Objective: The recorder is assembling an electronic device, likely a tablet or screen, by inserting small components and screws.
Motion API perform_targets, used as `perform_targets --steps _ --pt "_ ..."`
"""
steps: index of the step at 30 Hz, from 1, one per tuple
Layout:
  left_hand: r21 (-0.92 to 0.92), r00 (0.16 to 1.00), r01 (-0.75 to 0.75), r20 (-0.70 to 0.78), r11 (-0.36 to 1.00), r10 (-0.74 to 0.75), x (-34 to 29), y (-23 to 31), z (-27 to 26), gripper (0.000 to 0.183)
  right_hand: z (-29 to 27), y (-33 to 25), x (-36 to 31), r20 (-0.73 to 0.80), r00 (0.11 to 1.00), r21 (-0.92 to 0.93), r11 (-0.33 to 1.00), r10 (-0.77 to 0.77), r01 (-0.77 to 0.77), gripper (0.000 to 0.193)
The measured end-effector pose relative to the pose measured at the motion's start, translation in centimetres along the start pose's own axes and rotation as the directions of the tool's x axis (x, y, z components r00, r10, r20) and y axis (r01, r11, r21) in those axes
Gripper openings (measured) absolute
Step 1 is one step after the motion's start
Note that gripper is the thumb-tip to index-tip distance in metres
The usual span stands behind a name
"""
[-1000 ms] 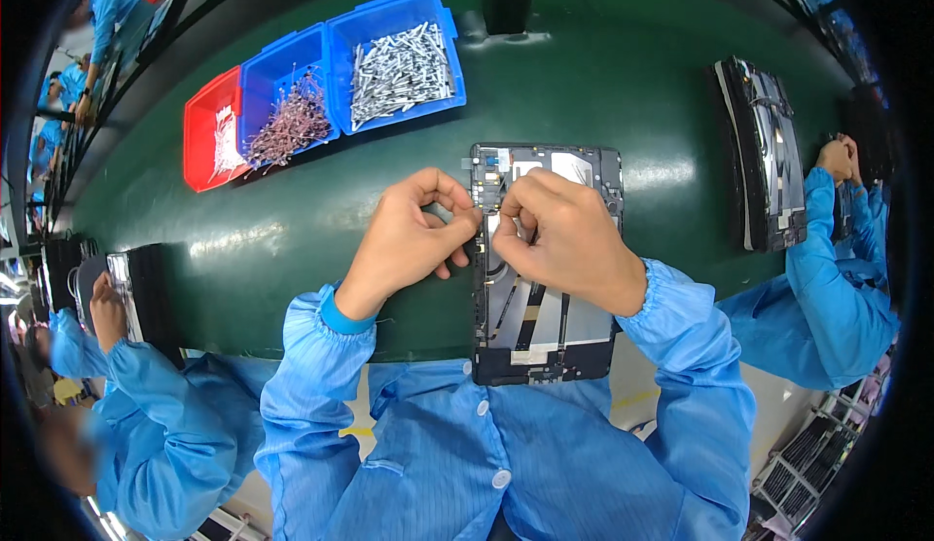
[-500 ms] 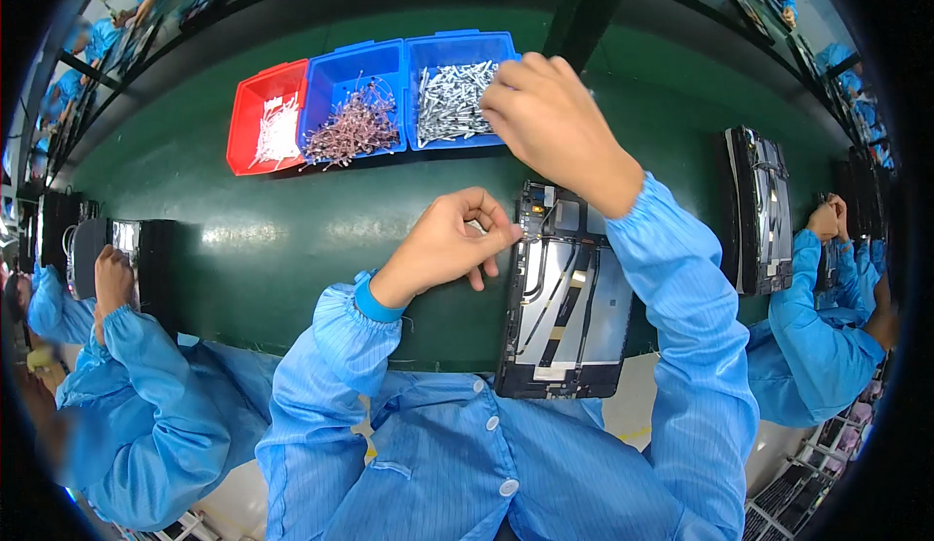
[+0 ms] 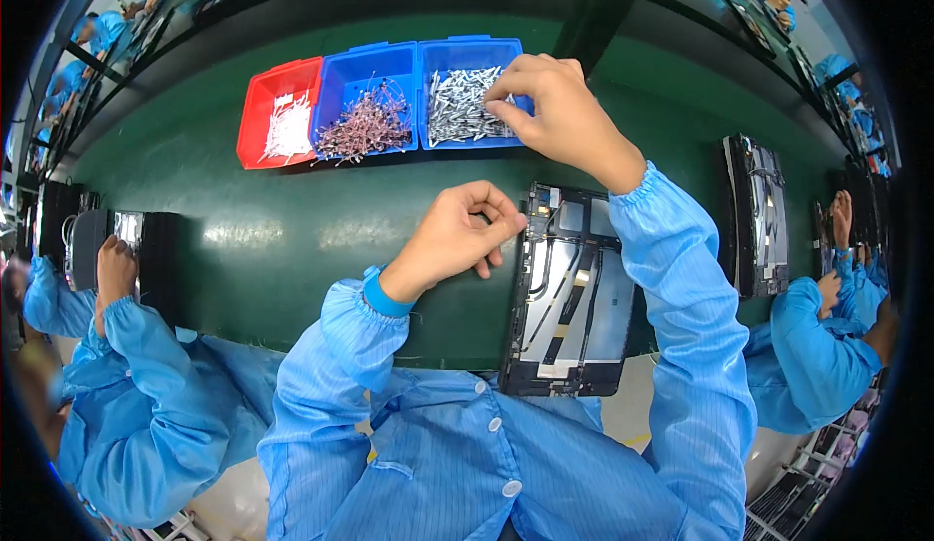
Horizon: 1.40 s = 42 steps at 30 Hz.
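My left hand is closed in a pinch, thumb against forefinger, at the upper left edge of an opened tablet-like device. Whatever lies between those fingertips is too small to make out. The device rests at the table's near edge, showing a silvery panel, black cables and a dark frame. Over the right-hand blue bin my right hand is bent, thumb and forefinger curled close together above a heap of small silver-grey parts. Any part in its fingertips blends with the heap.
The middle blue bin holds thin pinkish-brown wired parts, and a red bin holds white ones. A stack of similar devices stands to the right on the green table. Co-workers in blue sit on both sides.
My right hand stays over the right-hand blue bin, its fingers shifted slightly. My left hand keeps its pinch by the device's edge. At the right, a co-worker's hand has risen.
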<state>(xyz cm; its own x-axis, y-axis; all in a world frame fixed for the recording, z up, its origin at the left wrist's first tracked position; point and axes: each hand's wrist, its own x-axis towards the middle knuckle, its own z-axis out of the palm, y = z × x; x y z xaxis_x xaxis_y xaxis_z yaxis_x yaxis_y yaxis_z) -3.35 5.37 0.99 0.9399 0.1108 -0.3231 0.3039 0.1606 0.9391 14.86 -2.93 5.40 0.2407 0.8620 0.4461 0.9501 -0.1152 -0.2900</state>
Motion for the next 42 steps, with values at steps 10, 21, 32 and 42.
perform_targets --steps 10,21,32,42 --pt "-0.156 0.977 -0.160 -0.167 0.975 0.134 -0.3 0.5 0.3 0.019 -1.2 -1.0 -2.7 0.077 0.906 0.593 0.711 0.417 -0.378 0.018" --pt "-0.332 0.992 -0.121 -0.002 0.936 0.127 -0.8 -0.2 0.3 0.020 -2.1 -5.2 -9.2 0.385 0.828 0.883 0.097 0.408 -0.459 0.019" --pt "-0.102 0.958 -0.252 -0.165 0.962 0.233 -1.0 1.2 1.0 0.023 -1.3 -4.0 -10.4 0.334 0.834 0.819 0.303 0.439 -0.487 0.013" --pt "-0.125 0.993 -0.070 -0.103 0.990 0.058 -1.2 1.3 0.0 0.021 -1.5 -4.5 -9.9 -0.188 0.982 0.378 0.923 -0.003 0.076 0.009"
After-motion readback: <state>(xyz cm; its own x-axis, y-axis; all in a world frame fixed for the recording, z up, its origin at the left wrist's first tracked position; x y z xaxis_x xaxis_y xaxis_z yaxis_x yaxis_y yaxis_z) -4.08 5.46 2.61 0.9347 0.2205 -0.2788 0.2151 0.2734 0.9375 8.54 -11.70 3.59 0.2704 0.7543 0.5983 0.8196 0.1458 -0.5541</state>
